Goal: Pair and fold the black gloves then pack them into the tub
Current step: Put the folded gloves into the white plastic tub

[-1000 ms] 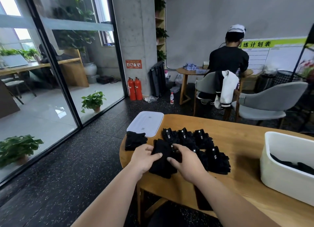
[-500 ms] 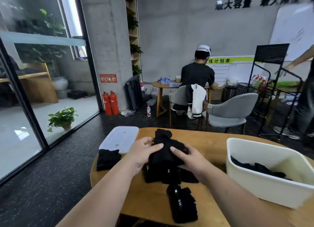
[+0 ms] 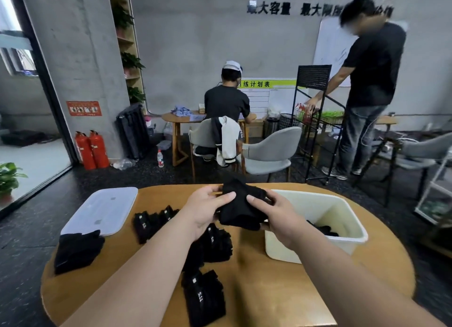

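- The left hand (image 3: 205, 209) pinches a black bundle (image 3: 241, 206) of gloves from its left side, with the thumb laid over the top face. The fingers underneath are hidden.
- The right hand (image 3: 274, 214) pinches the same bundle from the right, with the thumb on top and the fingers curled beneath.
- The bundle is held in the air above the bench (image 3: 281, 290), between the two hands and in front of the chest.
- It is bunched, so I cannot make out a clear long axis, nor whether it is a finished fold.
- The tub (image 3: 352, 219) stands on the bench just right of the bundle and below it. From this view, its near-left corner sits under the right hand.
- The right hand is the nearer one, so the drop looks like a short move rightward and down over the rim.
- Dark gloves (image 3: 322, 229) already lie in the tub. The right wrist and the near wall cover part of them, so there is no telling how many.
- More gloves are on the bench to the left and near side: a heap (image 3: 217, 243) under the left wrist, one labelled piece (image 3: 203, 295) close in, a row (image 3: 151, 221) further left, and a stack (image 3: 75, 251) by the edge.
- A translucent lid (image 3: 102, 209) lies flat at the far left, well apart from the tub.
- The frame's bottom edge cuts off the near edge of the bench.
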The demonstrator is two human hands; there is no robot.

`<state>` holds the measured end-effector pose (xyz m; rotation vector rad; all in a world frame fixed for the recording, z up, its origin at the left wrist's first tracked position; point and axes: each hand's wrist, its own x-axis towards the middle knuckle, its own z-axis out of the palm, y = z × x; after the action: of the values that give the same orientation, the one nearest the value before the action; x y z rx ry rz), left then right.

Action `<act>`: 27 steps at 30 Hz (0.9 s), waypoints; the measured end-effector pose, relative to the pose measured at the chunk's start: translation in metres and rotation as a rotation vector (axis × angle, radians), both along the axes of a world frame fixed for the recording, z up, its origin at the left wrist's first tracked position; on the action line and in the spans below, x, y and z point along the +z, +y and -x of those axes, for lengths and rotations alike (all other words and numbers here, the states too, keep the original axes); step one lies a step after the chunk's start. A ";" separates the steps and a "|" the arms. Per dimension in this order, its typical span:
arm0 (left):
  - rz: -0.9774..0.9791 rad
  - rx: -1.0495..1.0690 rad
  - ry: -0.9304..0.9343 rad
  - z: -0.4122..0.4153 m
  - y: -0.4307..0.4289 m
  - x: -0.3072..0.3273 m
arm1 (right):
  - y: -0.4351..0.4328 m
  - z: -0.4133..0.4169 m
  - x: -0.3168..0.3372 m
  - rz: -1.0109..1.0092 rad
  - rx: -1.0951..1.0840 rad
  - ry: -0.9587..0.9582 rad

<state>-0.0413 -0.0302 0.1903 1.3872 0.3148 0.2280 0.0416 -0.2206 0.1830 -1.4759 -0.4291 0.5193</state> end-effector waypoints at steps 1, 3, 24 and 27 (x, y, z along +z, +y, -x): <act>0.002 -0.005 -0.002 -0.006 -0.007 0.001 | -0.007 -0.006 0.001 0.018 -0.022 -0.019; -0.006 -0.009 0.005 -0.023 -0.021 -0.001 | -0.021 -0.019 0.003 0.050 -0.068 -0.045; -0.494 0.023 0.274 -0.106 -0.063 -0.068 | -0.098 -0.144 -0.041 0.389 -0.256 0.071; -0.424 0.016 0.298 -0.106 -0.061 -0.074 | -0.083 -0.150 -0.052 0.484 -0.230 0.049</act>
<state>0.0645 -0.0912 0.1164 1.8434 0.5470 0.1027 0.1912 -0.3033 0.1314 -1.9439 -0.0900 0.4929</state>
